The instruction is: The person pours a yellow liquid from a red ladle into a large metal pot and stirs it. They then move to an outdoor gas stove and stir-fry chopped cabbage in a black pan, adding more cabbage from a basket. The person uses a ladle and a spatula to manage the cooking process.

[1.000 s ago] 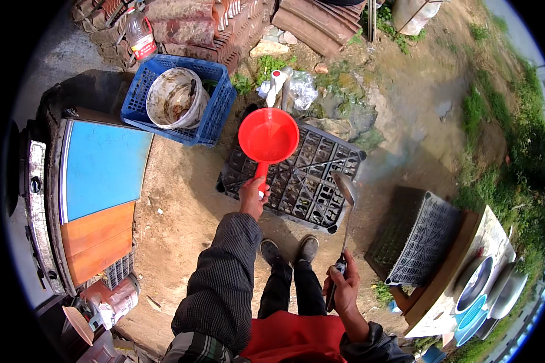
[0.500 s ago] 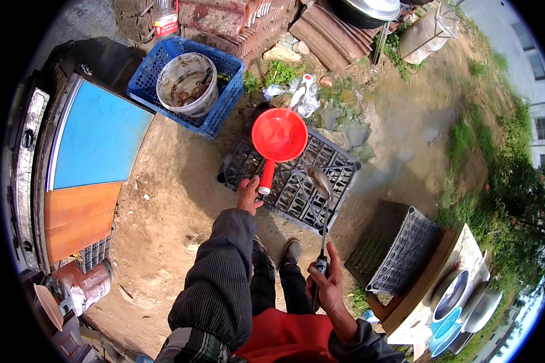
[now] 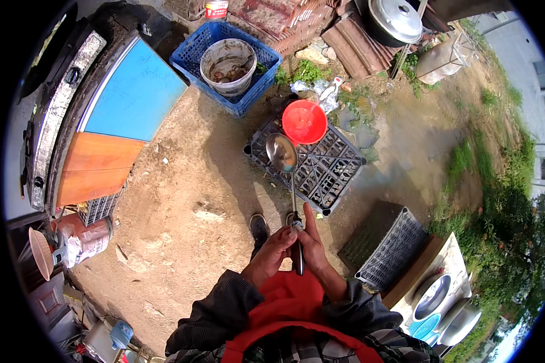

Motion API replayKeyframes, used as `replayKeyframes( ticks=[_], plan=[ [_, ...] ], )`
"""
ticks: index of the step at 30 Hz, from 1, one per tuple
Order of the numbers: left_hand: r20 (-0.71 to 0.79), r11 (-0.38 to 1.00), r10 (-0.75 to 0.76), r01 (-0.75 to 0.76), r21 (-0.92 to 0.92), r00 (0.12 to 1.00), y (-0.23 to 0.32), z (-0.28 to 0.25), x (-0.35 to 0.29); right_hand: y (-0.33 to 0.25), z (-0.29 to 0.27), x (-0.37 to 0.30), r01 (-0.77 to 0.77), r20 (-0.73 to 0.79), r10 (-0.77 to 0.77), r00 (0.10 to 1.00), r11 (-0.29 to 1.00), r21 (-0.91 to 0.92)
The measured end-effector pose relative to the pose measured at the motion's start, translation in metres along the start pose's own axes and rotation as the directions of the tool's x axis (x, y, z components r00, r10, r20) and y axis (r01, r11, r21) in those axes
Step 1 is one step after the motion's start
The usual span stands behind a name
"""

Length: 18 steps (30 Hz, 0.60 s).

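In front of my body I hold a metal ladle point(image 3: 281, 152) with a dark handle, its shiny bowl pointing away from me. My right hand point(image 3: 313, 245) is closed around the handle, with its index finger stretched out along it. From the other side my left hand point(image 3: 271, 254) pinches the same handle. A red plastic dipper point(image 3: 304, 123) sits on an upturned black plastic crate point(image 3: 327, 175). The ladle's bowl hides the dipper's handle from above.
A blue crate point(image 3: 239, 107) with a dirty white bucket point(image 3: 227, 68) stands beyond on the left. Nearby lies a blue and orange panel point(image 3: 130, 91). At right are another crate point(image 3: 390, 251) and a table with basins point(image 3: 433, 296). A lidded pot point(image 3: 399, 21) stands at the back.
My left hand has left the red dipper and come back to the ladle's handle. The ladle has swung left and closer to my middle. The view has shifted.
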State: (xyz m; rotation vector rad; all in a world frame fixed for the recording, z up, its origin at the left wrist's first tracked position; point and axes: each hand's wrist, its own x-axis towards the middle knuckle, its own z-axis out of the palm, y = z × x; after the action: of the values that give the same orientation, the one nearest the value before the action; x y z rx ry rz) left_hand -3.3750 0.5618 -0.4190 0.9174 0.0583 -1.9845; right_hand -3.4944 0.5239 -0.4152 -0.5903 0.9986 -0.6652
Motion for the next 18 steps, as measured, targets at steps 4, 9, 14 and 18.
replayKeyframes(
  ticks=[4,9,14,18],
  plan=[
    [-0.036,0.994,0.065,-0.068,-0.09,0.997,0.02,0.021,-0.012,-0.011,-0.001,0.006,-0.014,0.189,0.022,0.982,0.999,-0.042],
    [-0.123,0.983,0.098,-0.115,-0.14,0.988,0.023,0.01,-0.006,-0.046,-0.008,0.03,0.19,0.398,0.008,0.917,0.869,-0.457],
    [-0.578,0.97,0.228,-0.236,0.062,0.784,0.027,0.024,-0.04,-0.142,-0.045,0.135,0.505,0.387,-0.363,0.848,0.327,-0.799],
    [-0.655,0.923,0.386,-0.281,0.264,0.65,0.019,0.017,-0.067,-0.212,-0.084,0.251,0.463,0.627,-0.413,0.66,-0.434,-0.773]
  ],
)
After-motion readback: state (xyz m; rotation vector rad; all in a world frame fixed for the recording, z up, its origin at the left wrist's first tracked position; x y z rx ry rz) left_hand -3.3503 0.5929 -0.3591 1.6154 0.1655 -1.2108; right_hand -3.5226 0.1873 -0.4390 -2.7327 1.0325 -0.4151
